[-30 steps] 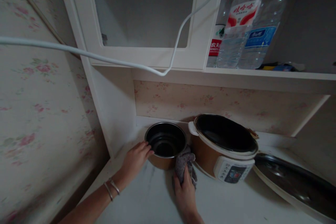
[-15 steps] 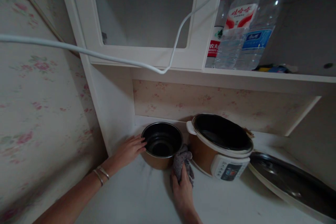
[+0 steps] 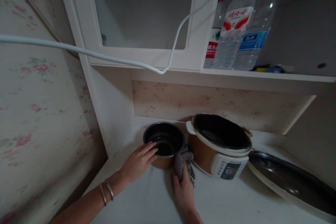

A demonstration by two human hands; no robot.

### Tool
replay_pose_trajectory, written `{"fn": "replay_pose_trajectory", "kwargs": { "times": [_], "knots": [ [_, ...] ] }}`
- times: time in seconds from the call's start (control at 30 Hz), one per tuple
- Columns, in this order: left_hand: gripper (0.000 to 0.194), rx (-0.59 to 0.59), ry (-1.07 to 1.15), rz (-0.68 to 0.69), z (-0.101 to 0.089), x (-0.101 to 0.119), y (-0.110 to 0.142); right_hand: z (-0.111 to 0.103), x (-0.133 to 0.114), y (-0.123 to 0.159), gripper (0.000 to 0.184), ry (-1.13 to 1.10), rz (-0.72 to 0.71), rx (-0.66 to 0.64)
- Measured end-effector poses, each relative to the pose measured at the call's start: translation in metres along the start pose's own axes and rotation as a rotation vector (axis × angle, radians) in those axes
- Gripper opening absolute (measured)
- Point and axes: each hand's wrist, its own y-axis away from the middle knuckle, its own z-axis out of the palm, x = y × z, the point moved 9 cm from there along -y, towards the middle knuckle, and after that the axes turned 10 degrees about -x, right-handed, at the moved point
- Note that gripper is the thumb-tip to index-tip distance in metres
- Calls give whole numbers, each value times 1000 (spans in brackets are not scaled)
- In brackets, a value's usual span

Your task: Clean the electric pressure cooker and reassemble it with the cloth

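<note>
My left hand (image 3: 141, 159) reaches over the front-left rim of a round pot (image 3: 163, 162), black inside and brown outside. Its fingers are stretched out, and its thumb is hidden. Whether the fingertips press on the rim I cannot tell. A bunched grey cloth (image 3: 181, 159) is gripped in my right hand (image 3: 183, 187), up against the pot's right side. Just right of the cloth stands a brown and white electric cooker (image 3: 201, 154) with an oval black opening and a front control panel.
A large oval lid (image 3: 291, 185) lies on the white counter (image 3: 136, 203) at the right. Several plastic bottles (image 3: 231, 42) stand on the shelf above. A white cable (image 3: 118, 59) hangs across the view in front of the cabinet (image 3: 147, 56). Flowered wall borders the left.
My left hand has slid right and toward me, from the pot's left side to its front-left rim. My right hand keeps its grip on the cloth in nearly the same place.
</note>
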Motion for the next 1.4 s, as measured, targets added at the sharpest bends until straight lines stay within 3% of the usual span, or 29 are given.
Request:
{"fn": "replay_pose_trajectory", "kwargs": {
  "times": [0.1, 0.2, 0.3, 0.53, 0.63, 0.7, 0.87, 0.97, 1.07, 1.2, 1.3, 1.4],
  "knots": [
    [36, -72, -88, -71, 14, -50, 0, 7, 6, -1, 70, -20, 34, -73],
    [32, -101, -163, -73, 24, -64, 0, 9, 10, -2, 71, -44, 43, -78],
    [28, -74, -201, -61, 24, -41, -2, 8, 11, -2, 71, -74, 53, -63],
    [23, -62, -93, -92, 20, 42, -2, 8, 10, -2, 71, -103, 57, -67],
    [32, -40, 48, -14, 14, 51, -1, 9, 9, -2, 71, -107, 52, -92],
    [35, -46, 133, 0, 10, 33, -2, 10, 8, -1, 71, -98, 47, -109],
    [40, -37, 64, -143, 15, -62, -3, 9, 7, -1, 71, -68, 37, -91],
    [37, -57, 37, -147, 28, -86, -2, 8, 8, -1, 70, -62, 28, -69],
    [34, -25, 14, -156, 31, -70, 0, 7, 11, -2, 71, -85, 49, -46],
    [30, 6, -5, -176, 23, -20, 9, 1, 18, -2, 74, -114, 105, -3],
    [31, 26, 21, -98, 13, 10, 15, -1, 19, -1, 74, -125, 115, 11],
    [34, 0, 84, 38, 5, 15, 11, 1, 18, -1, 74, -111, 104, -15]
  ]
}}
